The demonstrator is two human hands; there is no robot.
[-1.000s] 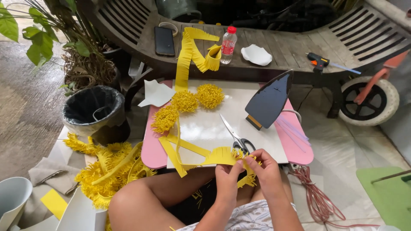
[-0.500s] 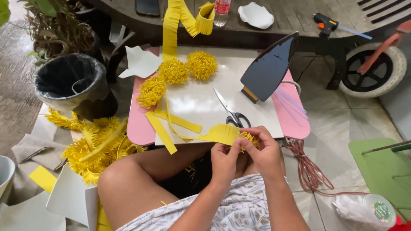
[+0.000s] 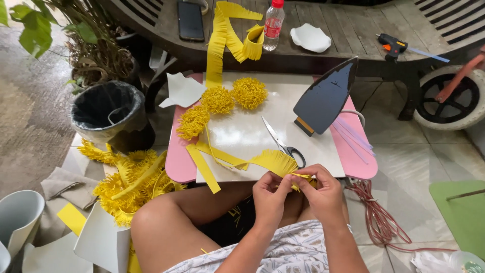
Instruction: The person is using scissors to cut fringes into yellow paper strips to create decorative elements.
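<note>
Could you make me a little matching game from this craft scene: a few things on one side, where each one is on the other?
Things:
1. scissors
2. phone
3. black bin
4. fringed yellow strip

Places:
A. on the wooden bench
B. pinched between the left hand and right hand
C. on the white board
D. on the floor by the potted plant

Pairs: 1-C, 2-A, 3-D, 4-B

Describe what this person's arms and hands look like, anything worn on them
Both forearms are bare from the elbow down, with no sleeves reaching them. The left hand and the right hand wear no gloves, and no ring, watch or bracelet can be made out from this view. The only clothing near the arms is a light garment with a small grey pattern, below the wrists.
</note>
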